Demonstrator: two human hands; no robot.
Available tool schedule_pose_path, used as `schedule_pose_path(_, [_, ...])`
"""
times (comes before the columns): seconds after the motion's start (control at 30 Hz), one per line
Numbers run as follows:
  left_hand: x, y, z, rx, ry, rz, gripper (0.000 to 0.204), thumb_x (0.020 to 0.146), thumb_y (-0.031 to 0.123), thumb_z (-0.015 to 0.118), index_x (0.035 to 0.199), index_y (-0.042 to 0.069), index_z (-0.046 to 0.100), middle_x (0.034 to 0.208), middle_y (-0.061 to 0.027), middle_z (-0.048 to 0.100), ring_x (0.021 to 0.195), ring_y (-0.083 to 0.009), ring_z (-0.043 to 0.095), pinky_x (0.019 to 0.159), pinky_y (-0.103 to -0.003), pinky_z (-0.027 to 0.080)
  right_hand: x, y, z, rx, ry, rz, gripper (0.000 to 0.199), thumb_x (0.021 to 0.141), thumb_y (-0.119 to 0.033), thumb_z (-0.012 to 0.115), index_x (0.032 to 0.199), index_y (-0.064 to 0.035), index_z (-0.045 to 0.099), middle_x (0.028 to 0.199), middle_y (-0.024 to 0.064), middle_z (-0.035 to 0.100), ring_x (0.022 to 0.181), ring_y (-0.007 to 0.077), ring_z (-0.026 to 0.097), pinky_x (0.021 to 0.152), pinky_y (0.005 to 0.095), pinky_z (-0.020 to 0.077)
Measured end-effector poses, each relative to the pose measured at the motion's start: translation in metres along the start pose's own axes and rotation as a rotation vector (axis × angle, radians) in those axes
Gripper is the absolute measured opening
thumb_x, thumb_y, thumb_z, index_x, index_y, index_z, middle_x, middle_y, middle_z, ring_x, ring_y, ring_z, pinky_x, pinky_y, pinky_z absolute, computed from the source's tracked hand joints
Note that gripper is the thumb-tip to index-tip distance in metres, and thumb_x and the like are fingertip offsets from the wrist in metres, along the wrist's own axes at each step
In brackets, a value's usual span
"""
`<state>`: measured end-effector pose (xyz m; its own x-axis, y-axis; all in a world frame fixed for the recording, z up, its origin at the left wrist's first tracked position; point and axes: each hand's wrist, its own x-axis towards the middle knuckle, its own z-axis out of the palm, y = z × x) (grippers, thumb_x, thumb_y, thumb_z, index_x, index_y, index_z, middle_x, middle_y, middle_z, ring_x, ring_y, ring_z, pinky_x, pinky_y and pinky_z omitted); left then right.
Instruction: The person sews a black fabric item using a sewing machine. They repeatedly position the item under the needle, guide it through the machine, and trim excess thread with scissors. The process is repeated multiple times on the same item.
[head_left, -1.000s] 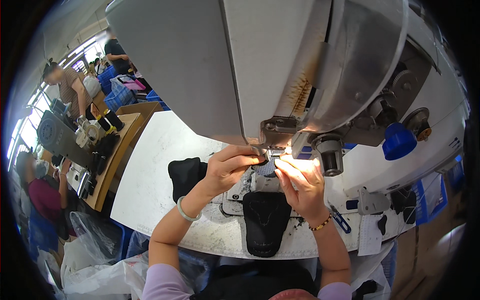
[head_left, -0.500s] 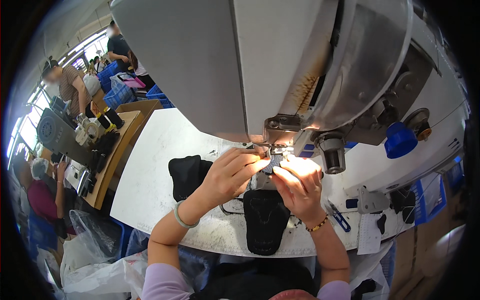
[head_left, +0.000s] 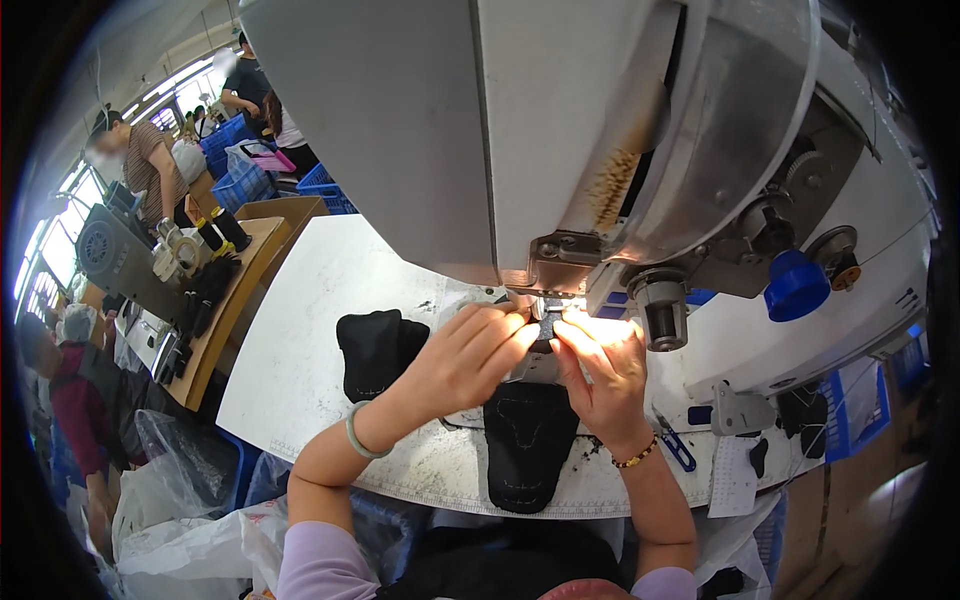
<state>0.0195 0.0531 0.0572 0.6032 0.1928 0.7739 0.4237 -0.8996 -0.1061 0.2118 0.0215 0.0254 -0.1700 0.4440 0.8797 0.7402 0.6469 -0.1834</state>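
Observation:
Under the lit needle area of a large white sewing machine (head_left: 575,247) lies a small dark grey fabric piece (head_left: 547,328). My left hand (head_left: 468,352) pinches its left side, thumb and forefinger pressed together. From the other side, the fingertips of my right hand (head_left: 606,372) are closed on the same piece, partly washed out by the lamp. Just below my hands, a black padded fabric piece (head_left: 528,450) with pale stitch lines lies flat on the white table (head_left: 285,340). More black fabric pieces (head_left: 372,355) lie overlapped left of my left wrist.
Blue-handled thread snips (head_left: 677,446) and a white paper sheet (head_left: 735,476) lie right of my right wrist. A blue knob (head_left: 796,285) juts from the machine. Plastic bags (head_left: 200,545) hang below the table's front edge. Several people are at the left, near another machine (head_left: 118,255).
The grey fabric piece and my fingertips have shifted slightly under the needle area. At the far left, the person in dark red has changed posture, with an arm now hanging down.

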Motion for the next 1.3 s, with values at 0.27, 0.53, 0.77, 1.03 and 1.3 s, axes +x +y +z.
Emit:
schedule_pose_path(0.27, [-0.020, -0.043, 0.006, -0.438, -0.033, -0.147, 0.050, 0.065, -0.002, 0.072, 0.113, 0.008, 0.062, 0.112, -0.0078, 0.062, 0.106, -0.0271, 0.058, 0.090, -0.035, 0.050, 0.004, 0.004, 0.000, 0.102, -0.023, 0.052, 0.013, 0.079, -0.015, 0.071, 0.090, -0.0080, 0.068, 0.086, 0.0049, 0.064, 0.085, 0.0261, 0.056, 0.081, 0.0381, 0.0422])
schedule_pose_path(0.53, [-0.015, -0.035, -0.004, -0.395, -0.118, -0.066, 0.059, 0.059, -0.001, 0.071, 0.116, 0.007, 0.059, 0.116, -0.0064, 0.062, 0.112, -0.0277, 0.057, 0.094, -0.039, 0.049, -0.007, 0.009, 0.010, 0.029, 0.102, -0.057, 0.024, 0.079, -0.016, 0.072, 0.100, -0.0083, 0.063, 0.095, 0.0037, 0.060, 0.084, 0.0235, 0.056, 0.078, 0.0368, 0.0419])
schedule_pose_path(0.77, [-0.001, 0.015, -0.011, -0.055, -0.111, -0.056, 0.045, 0.067, -0.002, 0.061, 0.111, -0.008, 0.053, 0.109, -0.0202, 0.056, 0.102, -0.0343, 0.059, 0.086, -0.038, 0.051, -0.018, -0.001, 0.009, 0.070, 0.117, -0.249, 0.042, 0.072, -0.010, 0.074, 0.109, -0.0093, 0.055, 0.105, 0.0026, 0.057, 0.098, 0.0194, 0.058, 0.083, 0.0341, 0.0435])
schedule_pose_path(1.03, [0.000, 0.038, -0.003, 0.074, -0.100, -0.162, 0.048, 0.065, -0.007, 0.055, 0.113, -0.011, 0.052, 0.109, -0.0221, 0.054, 0.103, -0.0351, 0.058, 0.086, -0.039, 0.051, -0.014, -0.006, -0.004, 0.083, 0.059, -0.294, 0.030, 0.075, -0.002, 0.064, 0.104, -0.0058, 0.058, 0.108, 0.0047, 0.059, 0.095, 0.0205, 0.059, 0.082, 0.0335, 0.0461])
schedule_pose_path(1.3, [-0.004, 0.039, 0.010, 0.104, -0.013, -0.156, 0.052, 0.065, -0.009, 0.055, 0.116, -0.011, 0.051, 0.112, -0.0238, 0.054, 0.105, -0.0363, 0.057, 0.088, -0.038, 0.050, -0.012, 0.005, -0.010, 0.134, 0.007, -0.246, 0.024, 0.074, -0.003, 0.065, 0.098, -0.0058, 0.061, 0.106, 0.0039, 0.061, 0.089, 0.0173, 0.059, 0.079, 0.0322, 0.0457])
